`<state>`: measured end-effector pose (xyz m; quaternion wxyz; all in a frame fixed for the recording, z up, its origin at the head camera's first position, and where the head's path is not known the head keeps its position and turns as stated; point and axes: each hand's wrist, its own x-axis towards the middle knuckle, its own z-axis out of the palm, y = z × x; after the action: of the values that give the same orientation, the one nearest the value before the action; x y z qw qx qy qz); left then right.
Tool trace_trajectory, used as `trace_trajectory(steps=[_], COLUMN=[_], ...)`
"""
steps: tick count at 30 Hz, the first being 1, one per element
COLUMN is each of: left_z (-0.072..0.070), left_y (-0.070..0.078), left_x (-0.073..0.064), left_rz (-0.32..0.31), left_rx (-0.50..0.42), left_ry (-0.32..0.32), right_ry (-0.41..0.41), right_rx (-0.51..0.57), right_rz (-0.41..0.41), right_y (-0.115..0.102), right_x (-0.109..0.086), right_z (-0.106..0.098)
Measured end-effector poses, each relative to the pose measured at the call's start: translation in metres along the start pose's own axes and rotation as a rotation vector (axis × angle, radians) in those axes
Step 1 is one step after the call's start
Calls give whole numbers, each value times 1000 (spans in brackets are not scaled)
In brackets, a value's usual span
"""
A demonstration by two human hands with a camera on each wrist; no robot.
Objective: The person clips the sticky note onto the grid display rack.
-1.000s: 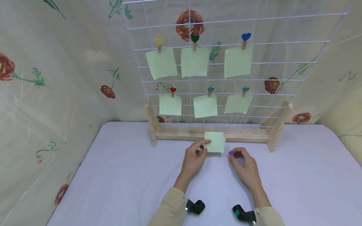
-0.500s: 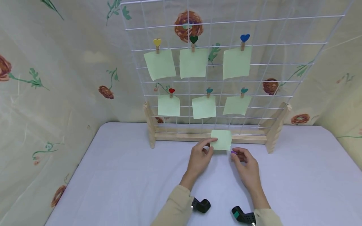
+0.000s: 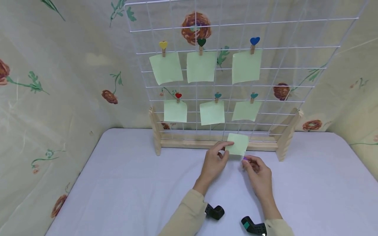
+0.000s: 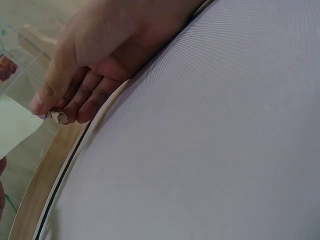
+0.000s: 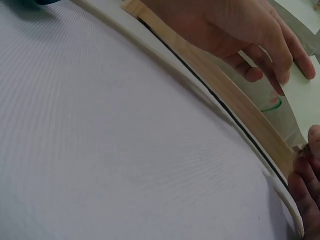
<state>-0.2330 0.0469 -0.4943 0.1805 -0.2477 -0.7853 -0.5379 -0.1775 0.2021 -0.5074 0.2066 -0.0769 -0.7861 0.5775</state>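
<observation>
My left hand (image 3: pixel 214 162) pinches a pale green paper sheet (image 3: pixel 237 144) by its left edge, holding it above the table before the wire grid. In the right wrist view the thumb and a finger lie on the sheet (image 5: pixel 302 100). My right hand (image 3: pixel 260 175) pinches a small wooden clothespin (image 4: pixel 59 118) with a purple top (image 3: pixel 245 158), at the sheet's lower right corner. Fingers partly cover the clothespin, so whether its jaws grip the paper is unclear. In the left wrist view the right hand (image 4: pixel 95 60) has thumb and fingers curled round it.
A white wire grid (image 3: pixel 283 68) stands in a wooden base (image 3: pixel 189 143) at the table's back. Several green sheets hang on it in two rows, such as this sheet (image 3: pixel 166 68), under heart-topped clothespins like the blue one (image 3: pixel 255 41). White cloth (image 3: pixel 124 183) covers the table.
My left hand has moved right with the green sheet, which now tilts slightly and meets the right hand's clothespin. The right hand has shifted only a little.
</observation>
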Motion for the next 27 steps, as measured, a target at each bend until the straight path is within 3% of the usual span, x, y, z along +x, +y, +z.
trace_trajectory(steps=[7, 15, 27], left_z=[3, 7, 10], left_y=[4, 12, 29], left_x=[6, 15, 35], left_rz=[-11, 16, 117], left_rx=[37, 16, -16], left_ry=[-14, -30, -58], right_ry=[87, 71, 72], right_rx=[140, 115, 100], right_rz=[37, 29, 28], right_y=[-1, 0, 2], right_x=[2, 2, 2], right_z=[1, 0, 0])
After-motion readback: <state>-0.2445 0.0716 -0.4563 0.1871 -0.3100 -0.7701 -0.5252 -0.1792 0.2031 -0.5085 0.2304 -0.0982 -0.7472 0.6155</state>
